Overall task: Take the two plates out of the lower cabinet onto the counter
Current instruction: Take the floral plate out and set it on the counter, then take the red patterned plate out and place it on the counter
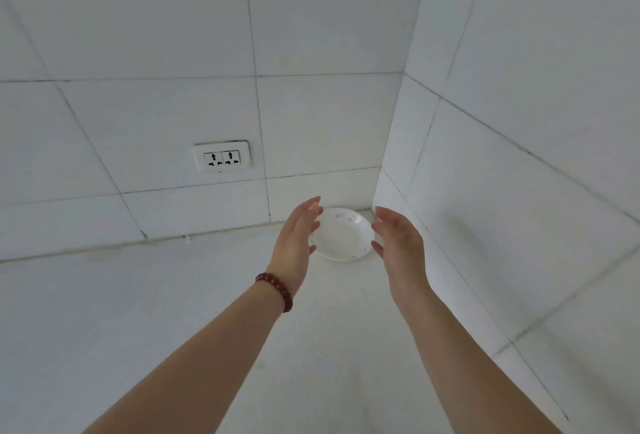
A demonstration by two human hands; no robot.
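A white plate [343, 234] with small coloured flower prints on its rim lies flat at the far right corner of the pale tabletop [173, 312], close to both tiled walls [156, 53]. Only this one plate shows. The left hand [297, 233] and right hand [398, 241] flank it, fingers spread and loosely curved; each grip is wide open and holds nothing. The left fingers overlap the plate's left rim in view, though contact cannot be told. A dark red bead bracelet [277, 290] circles the left wrist. A double wall socket [222, 156] sits on the back wall, well left of the plate. Nothing lies between hands and plate.
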